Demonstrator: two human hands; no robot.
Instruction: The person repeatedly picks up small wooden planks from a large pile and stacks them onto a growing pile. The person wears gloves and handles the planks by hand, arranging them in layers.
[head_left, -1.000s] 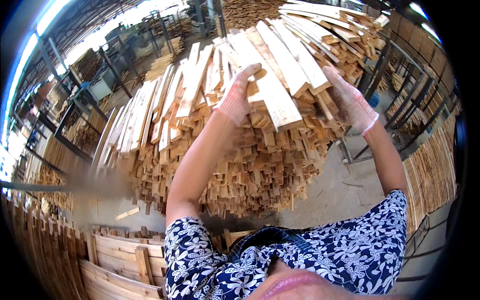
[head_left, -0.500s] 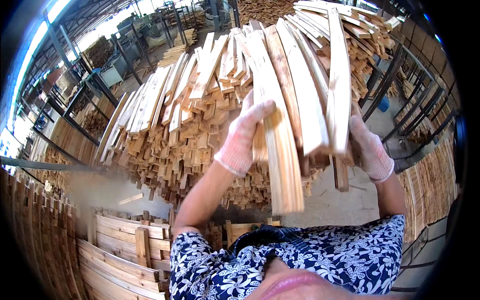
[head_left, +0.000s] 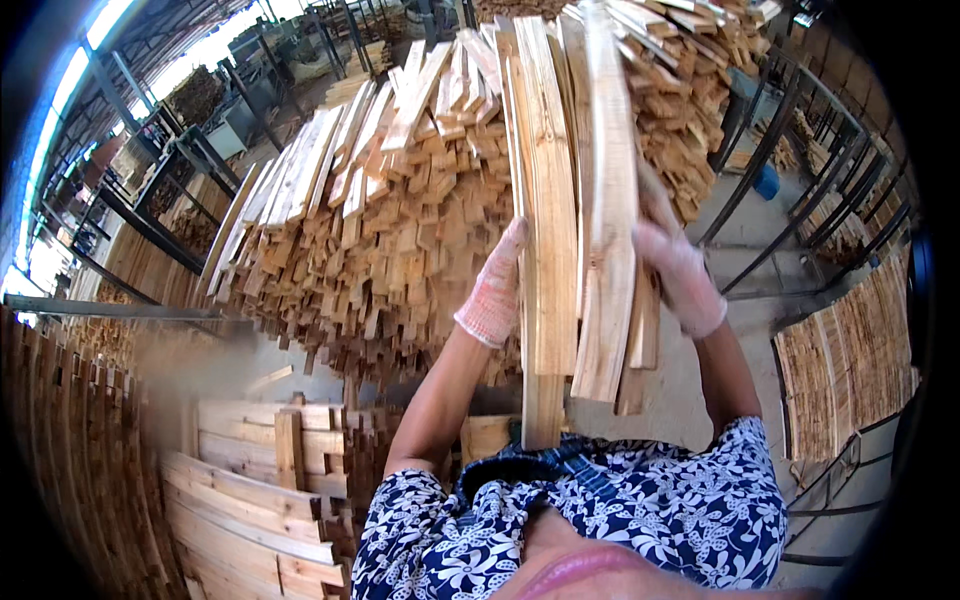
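Between my two gloved hands is a bundle of long wooden slats (head_left: 552, 230), held roughly upright, its near ends uneven. My left hand (head_left: 499, 280), in a pale pinkish glove, presses against the bundle's left side, its thumb up along the outer slat. On the other side my right hand (head_left: 682, 275), gloved alike and slightly blurred, closes on the outer right slats. One slat end hangs lower than the others, close to my chest. Behind the bundle rises a big pile of stacked slats (head_left: 400, 230). The fingers under the bundle are hidden.
Stacked boards (head_left: 250, 490) stand near left, with a dark row of slats (head_left: 70, 440) at the far left edge. A metal bar (head_left: 120, 308) juts in from the left. Black metal racks (head_left: 800, 150) and another slat stack (head_left: 850, 360) are at the right.
My hands have come closer together, squeezing the fanned-out slats into a tighter, straighter bundle. My right hand has moved left, and the bundle has shifted left with it.
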